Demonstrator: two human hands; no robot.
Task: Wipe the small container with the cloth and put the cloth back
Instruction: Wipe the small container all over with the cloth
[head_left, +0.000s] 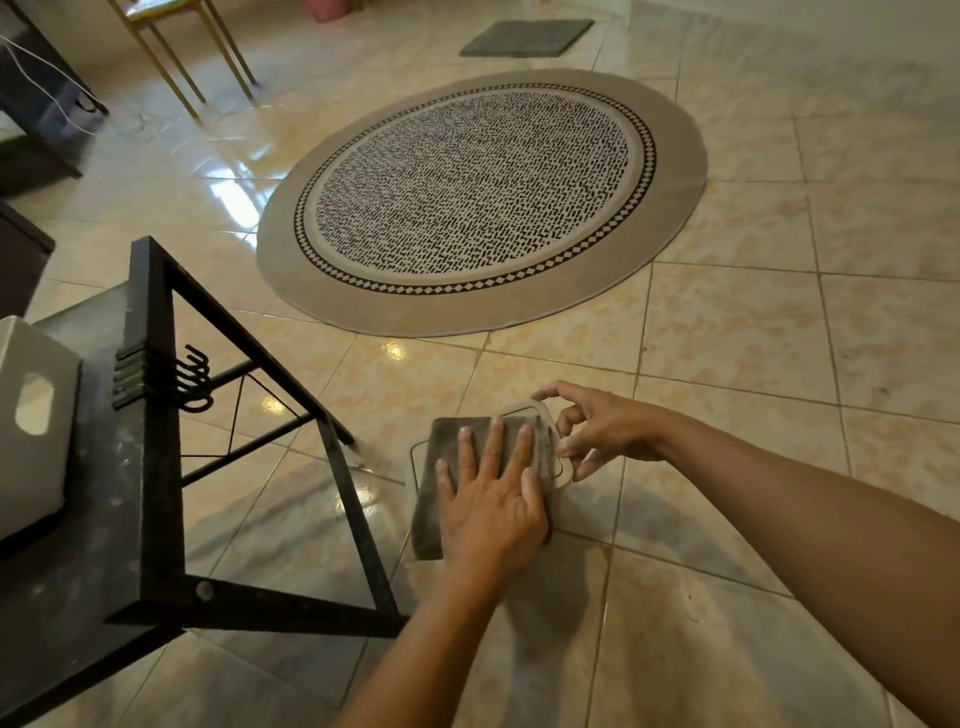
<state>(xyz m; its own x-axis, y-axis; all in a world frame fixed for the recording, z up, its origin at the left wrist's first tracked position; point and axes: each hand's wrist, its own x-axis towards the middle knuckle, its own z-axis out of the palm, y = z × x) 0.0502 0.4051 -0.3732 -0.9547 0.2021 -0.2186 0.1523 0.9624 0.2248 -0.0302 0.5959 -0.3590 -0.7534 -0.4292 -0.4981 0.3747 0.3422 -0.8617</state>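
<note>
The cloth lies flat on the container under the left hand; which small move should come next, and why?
Probably slide the left hand with the cloth toward the right hand. That hand pinches the small container at its edge, steadying it, and the cloth covers most of the top but not that rim.

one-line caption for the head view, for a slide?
Left hand presses a folded grey cloth flat on a small clear plastic container; right hand steadies its rim, over the tiled floor.

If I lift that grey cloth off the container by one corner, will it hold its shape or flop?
Probably flop: the cloth drapes over the container edge and sags toward the floor. It looks plush and folded, so it may unfold. The left hand presses it flat; the right hand pinches the rim.
</note>
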